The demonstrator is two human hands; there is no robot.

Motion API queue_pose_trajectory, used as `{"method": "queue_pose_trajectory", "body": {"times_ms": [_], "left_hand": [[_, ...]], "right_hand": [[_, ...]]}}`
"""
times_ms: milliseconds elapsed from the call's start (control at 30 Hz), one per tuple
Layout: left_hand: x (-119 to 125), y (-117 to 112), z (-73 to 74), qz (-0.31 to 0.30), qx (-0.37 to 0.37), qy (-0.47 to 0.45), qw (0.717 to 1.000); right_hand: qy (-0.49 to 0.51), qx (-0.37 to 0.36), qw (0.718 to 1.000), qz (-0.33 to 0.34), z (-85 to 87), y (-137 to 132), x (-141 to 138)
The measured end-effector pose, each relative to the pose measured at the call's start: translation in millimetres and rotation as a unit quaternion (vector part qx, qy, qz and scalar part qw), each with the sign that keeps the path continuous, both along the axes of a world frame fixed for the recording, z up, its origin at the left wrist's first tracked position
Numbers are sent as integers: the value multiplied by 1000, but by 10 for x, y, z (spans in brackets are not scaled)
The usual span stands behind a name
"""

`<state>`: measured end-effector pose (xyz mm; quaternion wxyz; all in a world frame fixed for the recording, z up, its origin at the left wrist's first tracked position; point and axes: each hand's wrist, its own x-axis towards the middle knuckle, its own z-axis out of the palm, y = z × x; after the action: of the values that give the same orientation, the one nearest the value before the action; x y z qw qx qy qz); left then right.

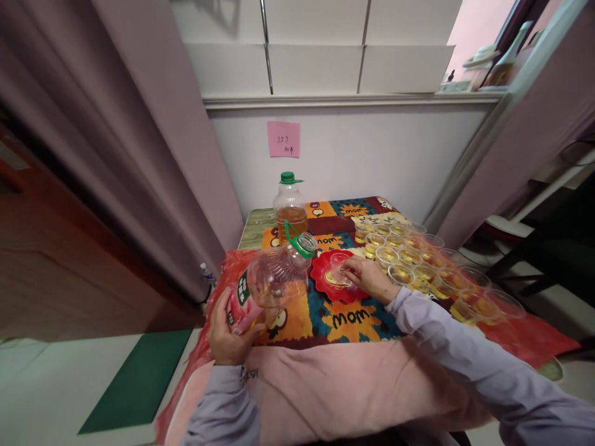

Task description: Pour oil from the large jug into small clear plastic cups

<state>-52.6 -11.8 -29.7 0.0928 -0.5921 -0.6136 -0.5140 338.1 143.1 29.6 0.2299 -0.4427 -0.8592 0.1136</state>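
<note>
Hands (227,337): the left grips a tilted bottle (279,279), the right (369,279) a clear cup (337,265) at a red dish (321,277)

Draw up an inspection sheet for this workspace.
Surface: patterned cloth, pink cloth along the near edge.
Job's things: tilted, uncapped bottle; clear cup at the red dish; green-capped bottle behind, holding amber liquid; rows of cups with yellow liquid at right.
Clutter: red plastic sheet at both sides.
Hands: left hand grips the uncapped bottle; right hand has fingers on the clear cup.
Cables: cannot tell; right side is dark.
Surroundings: pink note on the wall, green mat lower left.
</note>
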Motion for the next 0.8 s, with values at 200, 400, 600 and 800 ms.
{"method": "queue_pose_trajectory", "body": {"times_ms": [200,400,600,800], "left_hand": [[104,2,92,15,13,-7,1000],[169,17,103,14,46,35,998],[206,7,153,-10,73,97,993],[232,-19,150,-48,24,37,998]], "right_hand": [[-7,-12,1000,-8,194,-132,66],[268,-77,960,-26,310,-512,-83],[511,-344,787,33,153,-823,-732],[603,-375,701,71,343,-862,-1050]]}}
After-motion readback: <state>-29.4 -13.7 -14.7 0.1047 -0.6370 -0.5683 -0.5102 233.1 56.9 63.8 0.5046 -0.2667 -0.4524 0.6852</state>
